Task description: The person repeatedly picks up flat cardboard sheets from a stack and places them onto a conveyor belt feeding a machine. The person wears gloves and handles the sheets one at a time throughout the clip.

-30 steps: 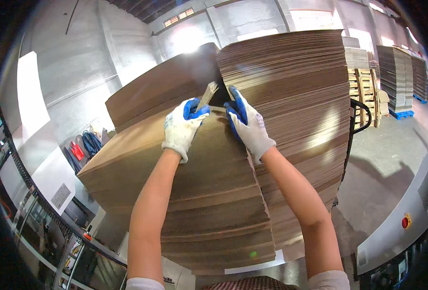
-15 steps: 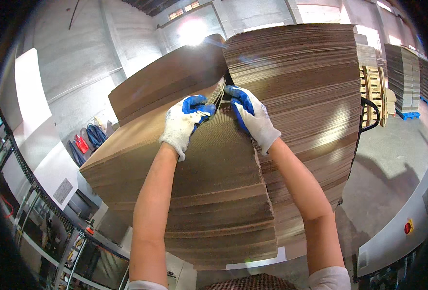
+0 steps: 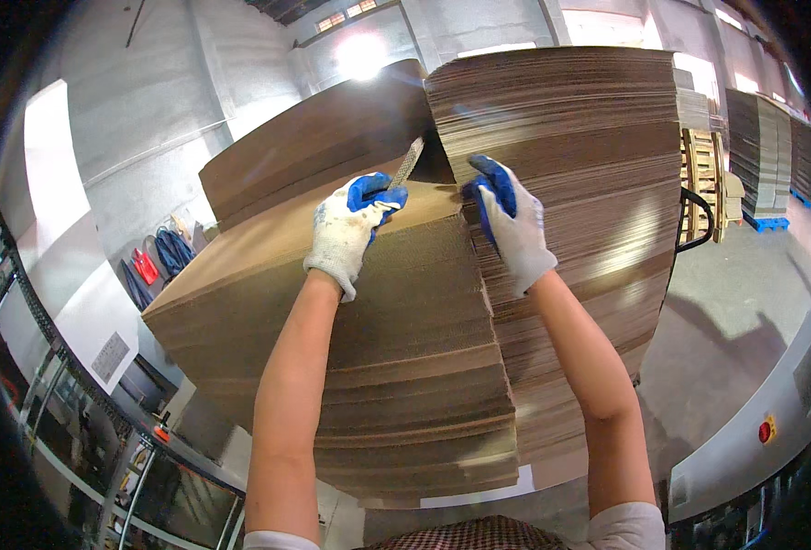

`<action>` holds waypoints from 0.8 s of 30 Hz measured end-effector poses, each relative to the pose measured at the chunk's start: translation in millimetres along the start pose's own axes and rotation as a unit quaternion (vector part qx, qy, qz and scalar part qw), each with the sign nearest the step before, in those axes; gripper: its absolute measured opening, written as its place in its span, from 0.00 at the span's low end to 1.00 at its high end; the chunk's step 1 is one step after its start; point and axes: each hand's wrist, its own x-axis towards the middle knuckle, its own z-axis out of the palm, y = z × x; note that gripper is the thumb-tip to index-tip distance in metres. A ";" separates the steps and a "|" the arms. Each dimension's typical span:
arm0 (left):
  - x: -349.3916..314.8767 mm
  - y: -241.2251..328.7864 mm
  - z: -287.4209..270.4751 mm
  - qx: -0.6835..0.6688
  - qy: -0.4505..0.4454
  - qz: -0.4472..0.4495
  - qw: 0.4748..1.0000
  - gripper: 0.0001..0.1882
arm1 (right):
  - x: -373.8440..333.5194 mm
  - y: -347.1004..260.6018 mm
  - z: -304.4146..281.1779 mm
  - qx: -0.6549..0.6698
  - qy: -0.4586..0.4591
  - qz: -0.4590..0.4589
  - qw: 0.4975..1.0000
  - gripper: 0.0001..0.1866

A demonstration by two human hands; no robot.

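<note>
My left hand (image 3: 348, 220), in a white glove with blue-coated fingers, is closed around a narrow, ribbed grey-beige strip (image 3: 410, 159) that looks like corrugated cardboard. The strip's free end points up, above the top of the low front stack of cardboard sheets (image 3: 396, 316). In a matching glove, my right hand (image 3: 513, 220) is apart from the strip, fingers spread, with nothing seen in it. It hovers before the edges of the taller right-hand cardboard stack (image 3: 575, 174).
Another brown stack (image 3: 318, 142) rises behind at the left. Machine frames (image 3: 130, 467) line the left side. At right stand a black handle (image 3: 699, 220), wooden pallets (image 3: 701, 174) and a grey panel with a red button (image 3: 766, 428). Further stacks (image 3: 759, 147) stand beyond.
My right hand has moved right, away from my left, and its fingers have opened. The strip, earlier between both hands, is now in the left alone.
</note>
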 end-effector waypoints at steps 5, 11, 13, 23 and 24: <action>-1.4 -0.3 -4.5 0.014 -0.004 0.009 1.000 0.18 | -5.5 3.2 -2.5 -0.012 -0.017 -0.064 0.998 0.18; 0.9 -4.9 -4.7 0.021 -0.010 0.022 0.999 0.18 | 2.7 -3.8 -5.7 -0.104 -0.054 -0.137 0.984 0.20; 2.6 -7.2 -4.9 0.045 -0.006 0.028 0.999 0.17 | 6.7 -2.4 -1.6 -0.176 -0.041 -0.209 0.961 0.21; -7.5 -1.1 -2.0 0.296 0.016 0.154 0.943 0.27 | 11.9 -5.4 20.4 0.157 -0.171 -0.017 0.973 0.31; -6.8 -2.6 1.5 0.316 0.024 0.183 0.931 0.29 | 12.6 -1.4 23.4 0.196 -0.173 -0.026 0.965 0.31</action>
